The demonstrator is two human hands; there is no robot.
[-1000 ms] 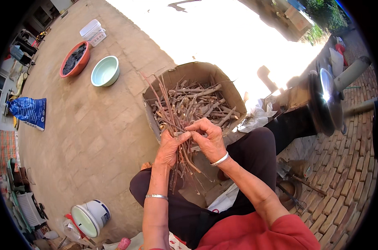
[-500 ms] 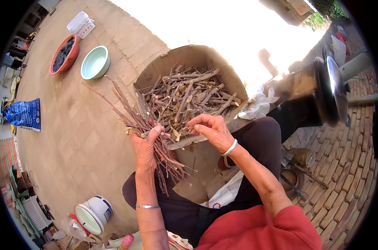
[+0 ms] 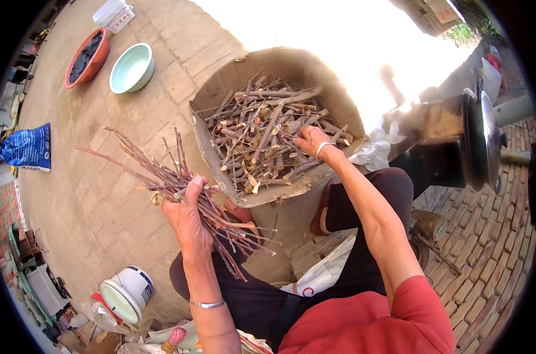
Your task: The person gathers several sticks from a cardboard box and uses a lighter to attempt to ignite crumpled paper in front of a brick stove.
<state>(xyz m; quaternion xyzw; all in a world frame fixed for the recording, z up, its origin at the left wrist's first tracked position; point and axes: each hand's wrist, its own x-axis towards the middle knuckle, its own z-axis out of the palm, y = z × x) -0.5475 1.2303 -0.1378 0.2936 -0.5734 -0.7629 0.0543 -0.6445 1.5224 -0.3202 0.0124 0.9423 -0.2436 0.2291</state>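
Note:
A bundle of thin, reddish-brown twigs (image 3: 206,215) is in my left hand (image 3: 188,218), its fingers wrapped round the middle and the thumb on top. The twigs fan out to the upper left and to the lower right over my knee. My right hand (image 3: 313,141) is down inside a cardboard box (image 3: 204,76), at the right of a heap of cut sticks (image 3: 274,118). Its fingers are bent down against the sticks; whatever they grip is hidden. The heap mixes thicker cut branches with thin twigs.
To the right stands a black stove with a lidded pot (image 3: 489,141), beside crumpled white plastic (image 3: 379,144). A pale green basin (image 3: 132,69) and an orange basin (image 3: 101,53) with dark contents lie far left. A white bucket (image 3: 139,286) is at lower left.
My right hand has moved forward and right, from near the bundle into the box. My left hand has shifted left with the twigs still in it. The view has shifted slightly.

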